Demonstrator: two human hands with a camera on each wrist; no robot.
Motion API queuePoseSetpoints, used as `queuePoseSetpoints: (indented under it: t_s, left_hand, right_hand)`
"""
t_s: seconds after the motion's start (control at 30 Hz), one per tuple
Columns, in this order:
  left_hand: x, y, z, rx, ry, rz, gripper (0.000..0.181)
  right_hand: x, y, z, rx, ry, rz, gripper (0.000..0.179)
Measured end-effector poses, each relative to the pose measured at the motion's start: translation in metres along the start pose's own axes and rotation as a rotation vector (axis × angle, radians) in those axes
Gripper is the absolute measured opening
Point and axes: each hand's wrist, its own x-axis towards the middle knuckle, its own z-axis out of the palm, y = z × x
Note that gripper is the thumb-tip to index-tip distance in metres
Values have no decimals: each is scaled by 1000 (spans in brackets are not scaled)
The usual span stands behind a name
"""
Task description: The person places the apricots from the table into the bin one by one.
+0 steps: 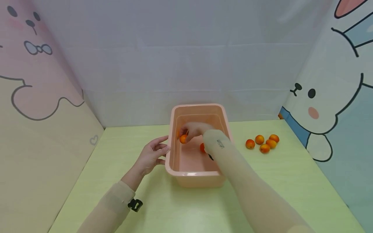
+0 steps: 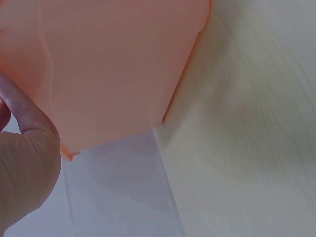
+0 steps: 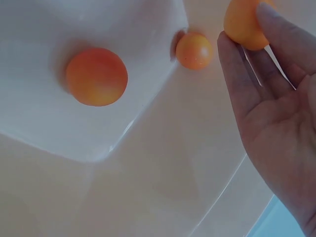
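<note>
A pink plastic basin stands on the table. Inside it, my right hand pinches a small orange fruit between thumb and fingertips. Two more fruits show in the basin in the right wrist view: a redder fruit on the floor and a smaller-looking fruit by the wall. The right forearm partly covers the basin's right side. My left hand is at the outside of the basin's left wall, its fingers extended and touching near the rim. In the left wrist view, a finger lies against the pink wall.
Several small orange-red fruits lie in a loose group on the table to the right of the basin. The pale green table meets a whitish sheet at the back. Printed cartoon panels stand at both sides.
</note>
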Motion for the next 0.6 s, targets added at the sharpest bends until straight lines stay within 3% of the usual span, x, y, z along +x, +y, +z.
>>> queuePoseSetpoints:
  t_s: [0.23,0.43,0.6]
  left_hand:
    - [0,0,0,1,4,4,56]
    - [0,0,0,6,4,1,56]
    - [0,1,0,-6,0,1,56]
  right_hand:
    - [3,-1,4,0,-5,56,23]
    - [2,0,11,184,4,202,29]
    - [-2,-4,17,204,8,191,30]
